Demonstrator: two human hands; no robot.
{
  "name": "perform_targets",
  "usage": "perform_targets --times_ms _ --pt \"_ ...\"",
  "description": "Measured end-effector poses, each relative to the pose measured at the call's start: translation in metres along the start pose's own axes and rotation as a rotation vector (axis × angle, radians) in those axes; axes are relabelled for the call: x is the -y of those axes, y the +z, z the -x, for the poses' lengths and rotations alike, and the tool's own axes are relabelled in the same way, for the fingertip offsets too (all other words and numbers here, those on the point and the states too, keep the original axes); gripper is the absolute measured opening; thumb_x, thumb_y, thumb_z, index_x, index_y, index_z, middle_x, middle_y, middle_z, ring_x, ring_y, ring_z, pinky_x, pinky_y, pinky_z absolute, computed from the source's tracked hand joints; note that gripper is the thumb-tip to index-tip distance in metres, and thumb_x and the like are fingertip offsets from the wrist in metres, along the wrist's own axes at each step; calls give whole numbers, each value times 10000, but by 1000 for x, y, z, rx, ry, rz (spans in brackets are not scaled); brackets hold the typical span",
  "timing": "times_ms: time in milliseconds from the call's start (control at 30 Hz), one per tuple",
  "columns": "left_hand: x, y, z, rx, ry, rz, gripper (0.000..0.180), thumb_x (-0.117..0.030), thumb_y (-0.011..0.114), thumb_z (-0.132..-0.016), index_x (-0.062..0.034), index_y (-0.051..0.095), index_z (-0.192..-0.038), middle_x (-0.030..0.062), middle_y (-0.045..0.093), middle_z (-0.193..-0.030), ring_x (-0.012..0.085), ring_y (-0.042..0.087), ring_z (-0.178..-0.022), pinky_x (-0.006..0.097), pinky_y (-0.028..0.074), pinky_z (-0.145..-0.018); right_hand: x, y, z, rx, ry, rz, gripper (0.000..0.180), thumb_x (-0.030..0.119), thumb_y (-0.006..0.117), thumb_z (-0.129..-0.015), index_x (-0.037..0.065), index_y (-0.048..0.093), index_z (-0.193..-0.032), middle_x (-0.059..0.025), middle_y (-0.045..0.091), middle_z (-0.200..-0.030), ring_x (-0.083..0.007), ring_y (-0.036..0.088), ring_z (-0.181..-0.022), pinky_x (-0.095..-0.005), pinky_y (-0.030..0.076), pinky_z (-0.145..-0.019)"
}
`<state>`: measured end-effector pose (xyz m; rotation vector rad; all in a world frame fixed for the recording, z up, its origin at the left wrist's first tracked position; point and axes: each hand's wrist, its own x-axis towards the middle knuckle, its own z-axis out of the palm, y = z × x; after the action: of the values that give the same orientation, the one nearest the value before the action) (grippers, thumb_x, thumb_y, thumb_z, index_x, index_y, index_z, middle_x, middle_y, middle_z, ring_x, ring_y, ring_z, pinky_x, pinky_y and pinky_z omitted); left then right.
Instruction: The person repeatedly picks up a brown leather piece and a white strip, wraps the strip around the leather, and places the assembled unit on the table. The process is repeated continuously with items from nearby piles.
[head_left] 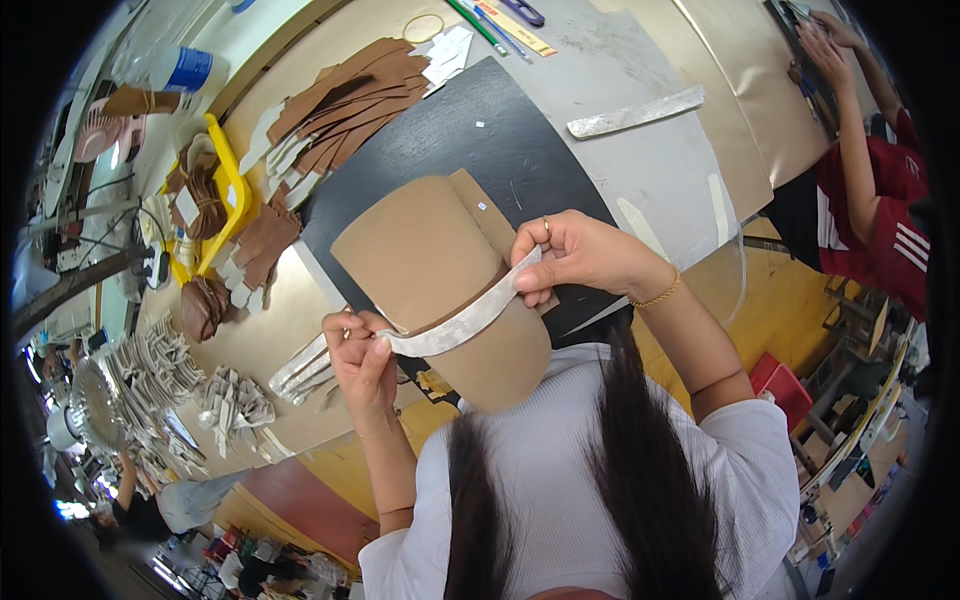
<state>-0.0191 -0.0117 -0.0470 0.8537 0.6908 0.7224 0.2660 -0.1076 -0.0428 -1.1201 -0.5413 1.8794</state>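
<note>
A whitish strip (462, 322) is stretched between my two hands across a tan leather-like panel. My left hand (362, 362) pinches its left end between thumb and fingers. At the other end my right hand (565, 262) pinches it the same way. The strip lies along a brown band that crosses the panel. Above the band, the panel's larger rounded part (420, 250) rests on a black mat (520, 130); its lower rounded part (495, 360) hangs toward my lap. Another tan piece (485, 215) sticks out from beneath the panel on the right.
Brown cut pieces (350, 100) lie stacked at the far left, near a yellow basket (240, 180) with bundled pieces. Pale strips (300, 372) and bundles (235, 400) lie left of me. A whitish bar (636, 112) rests at the right, below pencils (480, 27). A co-worker's hands (826, 55) show far right.
</note>
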Motion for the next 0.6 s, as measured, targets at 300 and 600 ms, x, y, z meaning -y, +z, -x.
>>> perform_targets --times_ms 300,600 --pt "3 0 0 28 0 52 408 -8 648 -828 -112 393 -1130 74 586 -1019 170 561 -991 349 442 -912 -4 -2 -4 16 -4 -34 249 232 677 -882 1 597 -931 -28 643 -774 -60 626 -676 -176 499 -600" --pt "6 8 -2 -43 28 109 380 24 641 -831 -100 398 -1096 87 581 -969 172 566 -915 325 462 -860 -14 6 -7 -148 -63 -11 259 158 725 -836 14 540 -945 -27 577 -845 -50 604 -691 -189 500 -641"
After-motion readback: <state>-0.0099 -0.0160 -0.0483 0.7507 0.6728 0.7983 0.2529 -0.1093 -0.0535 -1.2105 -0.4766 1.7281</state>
